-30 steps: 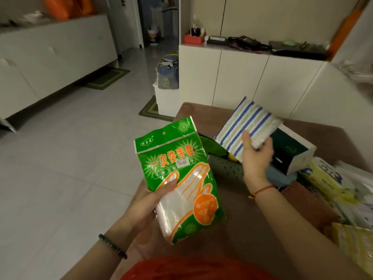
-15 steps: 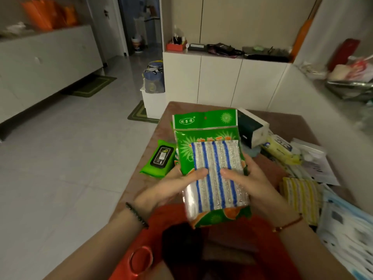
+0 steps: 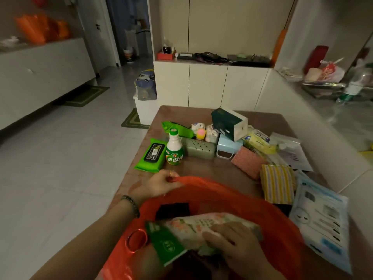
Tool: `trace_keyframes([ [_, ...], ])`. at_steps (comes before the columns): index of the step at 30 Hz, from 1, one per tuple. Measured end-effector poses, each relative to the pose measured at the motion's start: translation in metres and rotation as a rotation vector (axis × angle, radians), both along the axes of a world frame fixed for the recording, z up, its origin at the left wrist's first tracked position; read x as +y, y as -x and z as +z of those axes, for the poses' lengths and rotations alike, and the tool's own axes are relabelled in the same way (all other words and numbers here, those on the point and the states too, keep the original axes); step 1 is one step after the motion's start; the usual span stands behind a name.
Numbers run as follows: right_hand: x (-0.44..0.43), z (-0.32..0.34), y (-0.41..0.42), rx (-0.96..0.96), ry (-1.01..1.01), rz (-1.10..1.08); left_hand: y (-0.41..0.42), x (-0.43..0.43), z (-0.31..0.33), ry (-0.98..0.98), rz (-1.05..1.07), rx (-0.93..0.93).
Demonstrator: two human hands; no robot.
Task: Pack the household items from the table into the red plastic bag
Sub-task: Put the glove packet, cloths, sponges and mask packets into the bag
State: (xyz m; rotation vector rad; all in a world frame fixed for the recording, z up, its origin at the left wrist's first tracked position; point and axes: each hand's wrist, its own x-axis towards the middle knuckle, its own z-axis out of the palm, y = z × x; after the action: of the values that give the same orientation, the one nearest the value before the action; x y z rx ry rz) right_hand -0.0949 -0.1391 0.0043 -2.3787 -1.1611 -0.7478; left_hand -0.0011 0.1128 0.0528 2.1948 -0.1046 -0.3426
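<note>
The red plastic bag [image 3: 232, 196] gapes open at the near edge of the brown table [image 3: 201, 170]. My left hand [image 3: 159, 184] pinches the bag's far rim and holds it up. My right hand [image 3: 234, 245] is inside the bag's mouth, gripping the green glove packet [image 3: 181, 233] and pressing it down; the blue-striped cloth is hidden. Something dark [image 3: 172, 210] lies inside the bag. On the table stand a green bottle [image 3: 174, 151], a green wipes pack [image 3: 150, 157] and a yellow-striped cloth [image 3: 277, 184].
Further back lie a green perforated box [image 3: 199, 148], a light blue container [image 3: 228, 147], a dark tissue box [image 3: 229, 124], a pink cloth [image 3: 247, 162] and yellow packets [image 3: 259, 142]. A mask packet [image 3: 321, 221] lies at the right. White cabinets [image 3: 210, 83] stand behind the table, tiled floor to the left.
Both hands held the glove packet with the striped cloth above the bag. Now my right hand has pushed the packet down into the bag, and my left hand has taken the bag's rim.
</note>
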Motion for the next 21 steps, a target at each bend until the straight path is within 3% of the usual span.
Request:
trace_keyframes([
  [4, -0.002, -0.016, -0.02, 0.123, 0.154, -0.259, -0.004, -0.01, 0.007, 0.196, -0.021, 0.071],
  [7, 0.015, -0.008, -0.03, 0.435, 0.411, -0.426, -0.005, -0.028, 0.003, 0.237, -0.049, 0.08],
  [9, 0.017, -0.007, -0.038, 0.577, 0.535, -0.369, -0.005, -0.039, -0.001, 0.218, -0.074, 0.06],
  [12, 0.007, 0.023, -0.045, 1.011, 0.266, -0.135, -0.007, -0.041, -0.008, 0.208, -0.073, 0.075],
  [14, -0.009, 0.054, -0.05, 0.953, -0.173, -0.135, -0.01, -0.035, -0.012, 0.207, -0.053, 0.079],
  [16, -0.044, 0.064, -0.065, 0.737, -0.549, -0.404, -0.014, -0.03, -0.013, 0.184, -0.035, 0.065],
  [18, -0.096, 0.051, -0.079, 0.598, -0.72, -0.768, -0.02, -0.029, -0.016, 0.123, -0.02, 0.011],
  [21, -0.184, -0.004, -0.084, 0.745, -0.609, -1.201, -0.029, -0.045, -0.015, 0.052, -0.05, -0.061],
])
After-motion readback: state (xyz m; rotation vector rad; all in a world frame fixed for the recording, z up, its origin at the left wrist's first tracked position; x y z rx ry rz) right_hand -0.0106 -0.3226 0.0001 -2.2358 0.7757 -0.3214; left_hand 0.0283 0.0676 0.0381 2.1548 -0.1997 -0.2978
